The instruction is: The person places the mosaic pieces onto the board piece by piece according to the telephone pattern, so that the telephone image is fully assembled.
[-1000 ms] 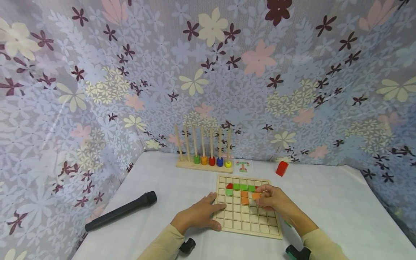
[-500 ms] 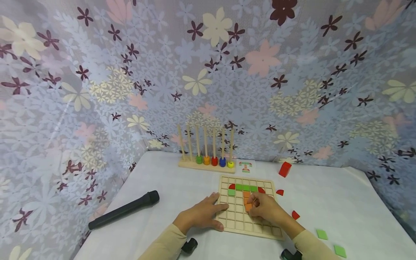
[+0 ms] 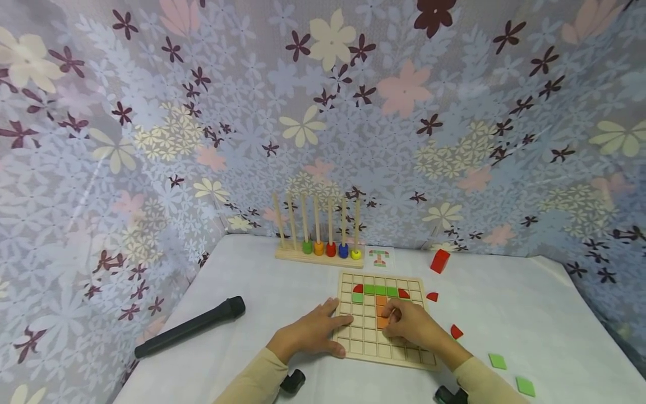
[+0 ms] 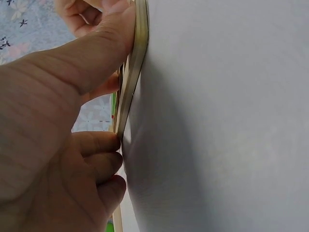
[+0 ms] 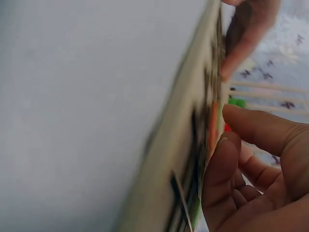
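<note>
In the head view, your left hand [image 3: 312, 329] lies with fingers spread over the left edge of the pale wooden grid board [image 3: 356, 335]. Your right hand [image 3: 411, 321] is curled over the board, covering part of the column of orange square tiles [image 3: 382, 322] at its fingertips. Just beyond those fingertips runs a row of green square tiles [image 3: 381, 290] with a red quarter-round tile at each end. Past your right hand, off the board, lie two loose red quarter-round tiles [image 3: 456, 332]; near your right sleeve are two loose green square tiles [image 3: 497, 361]. Ahead of both hands stand a wooden peg stand with coloured beads [image 3: 319, 258], a white pattern card [image 3: 379, 257] and a red block [image 3: 440, 261]. Well left of your left hand lies a black microphone-shaped rod [image 3: 192, 327].

The left wrist view shows what the head view cannot: the board's thickness, edge-on, with your left thumb against its rim.

The blurred right wrist view shows your right thumb and forefinger drawn close together beside an orange edge; you cannot tell from it whether they pinch a tile.
</note>
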`<action>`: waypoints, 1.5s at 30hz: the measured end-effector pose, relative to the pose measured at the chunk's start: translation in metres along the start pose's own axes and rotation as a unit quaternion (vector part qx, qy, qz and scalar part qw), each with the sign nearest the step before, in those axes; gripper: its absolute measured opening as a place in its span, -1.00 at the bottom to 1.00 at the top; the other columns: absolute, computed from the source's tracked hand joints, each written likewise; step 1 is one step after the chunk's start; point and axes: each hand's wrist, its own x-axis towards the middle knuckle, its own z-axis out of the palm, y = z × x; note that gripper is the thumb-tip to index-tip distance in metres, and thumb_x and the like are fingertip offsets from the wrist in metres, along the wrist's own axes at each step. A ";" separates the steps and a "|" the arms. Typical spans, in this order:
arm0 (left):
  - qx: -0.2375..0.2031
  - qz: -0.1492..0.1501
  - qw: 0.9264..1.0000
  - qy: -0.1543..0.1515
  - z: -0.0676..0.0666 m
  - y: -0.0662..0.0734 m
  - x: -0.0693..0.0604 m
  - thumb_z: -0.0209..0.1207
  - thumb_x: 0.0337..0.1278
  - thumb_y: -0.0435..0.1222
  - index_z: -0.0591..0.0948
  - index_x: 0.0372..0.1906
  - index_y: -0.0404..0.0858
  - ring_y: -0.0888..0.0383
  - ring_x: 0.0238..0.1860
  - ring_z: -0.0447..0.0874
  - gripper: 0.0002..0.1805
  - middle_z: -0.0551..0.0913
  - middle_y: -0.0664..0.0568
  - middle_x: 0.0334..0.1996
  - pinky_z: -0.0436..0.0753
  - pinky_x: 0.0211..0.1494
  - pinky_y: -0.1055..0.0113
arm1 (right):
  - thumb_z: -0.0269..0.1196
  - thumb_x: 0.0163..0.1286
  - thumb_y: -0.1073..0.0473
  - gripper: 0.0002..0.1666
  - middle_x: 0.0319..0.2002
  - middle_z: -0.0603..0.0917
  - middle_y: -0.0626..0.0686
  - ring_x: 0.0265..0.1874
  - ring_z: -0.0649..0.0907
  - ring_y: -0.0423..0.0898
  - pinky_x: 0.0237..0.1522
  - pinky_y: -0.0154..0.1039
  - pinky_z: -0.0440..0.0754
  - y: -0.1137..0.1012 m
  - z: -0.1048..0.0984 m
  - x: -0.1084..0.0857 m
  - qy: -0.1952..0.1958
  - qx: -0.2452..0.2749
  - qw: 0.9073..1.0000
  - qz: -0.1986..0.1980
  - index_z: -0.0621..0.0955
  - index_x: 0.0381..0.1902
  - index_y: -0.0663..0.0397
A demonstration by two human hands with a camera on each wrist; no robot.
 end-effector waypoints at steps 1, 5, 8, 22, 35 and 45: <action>0.001 0.000 1.000 -0.001 0.000 0.000 0.000 0.37 0.03 0.19 0.34 0.54 0.22 -0.07 0.64 -0.07 -0.09 0.02 -0.11 0.64 0.19 0.59 0.01 | 0.47 0.18 0.28 -0.65 -0.41 0.52 0.03 -0.50 0.50 -0.13 -0.54 -0.29 0.50 0.001 -0.004 -0.002 -0.006 0.019 1.000 -0.007 0.58 -0.12 0.17; 0.001 -0.003 1.000 -0.002 -0.001 0.000 0.000 0.37 0.02 0.19 0.33 0.54 0.23 -0.07 0.64 -0.07 -0.09 0.01 -0.10 0.64 0.19 0.59 0.02 | 0.34 0.36 0.29 -0.63 -0.31 0.52 0.11 -0.54 0.48 -0.15 -0.57 -0.30 0.50 0.009 -0.028 -0.014 -0.027 0.102 0.994 -0.020 0.51 0.03 0.36; -0.003 -0.004 1.000 -0.001 -0.001 0.000 0.000 0.37 0.02 0.19 0.33 0.54 0.23 -0.08 0.64 -0.07 -0.09 0.01 -0.10 0.64 0.20 0.59 0.01 | 0.30 0.41 0.28 -0.57 -0.24 0.54 0.16 -0.51 0.50 -0.14 -0.54 -0.27 0.51 0.018 -0.051 -0.025 -0.015 0.132 0.991 -0.004 0.45 0.11 0.42; -0.009 -0.009 1.000 -0.001 -0.004 0.001 -0.004 0.37 0.05 0.18 0.34 0.54 0.21 -0.08 0.64 -0.07 -0.10 0.01 -0.10 0.64 0.19 0.59 -0.01 | 0.37 0.42 0.04 -0.26 -0.10 0.59 -0.01 -0.26 0.67 -0.04 -0.28 -0.19 0.68 0.065 -0.132 -0.053 0.122 0.097 0.983 0.098 0.34 0.33 0.33; -0.001 0.002 1.000 0.000 -0.001 -0.001 -0.001 0.36 0.05 0.19 0.34 0.54 0.19 -0.10 0.64 -0.07 -0.10 0.01 -0.13 0.64 0.19 0.59 0.00 | 0.36 0.41 0.03 -0.14 0.27 0.41 0.34 -0.14 0.59 0.04 -0.24 -0.21 0.66 0.074 -0.124 -0.014 0.090 0.090 0.984 0.121 0.26 0.50 0.22; 0.000 0.003 1.000 -0.002 -0.002 0.001 0.000 0.37 0.05 0.17 0.35 0.54 0.18 -0.11 0.64 -0.07 -0.10 0.02 -0.14 0.63 0.19 0.59 0.01 | 0.42 0.28 0.16 -0.23 -0.06 0.51 0.17 -0.38 0.51 -0.04 -0.42 -0.23 0.51 0.081 -0.107 0.016 0.061 0.046 0.990 0.122 0.40 0.37 0.29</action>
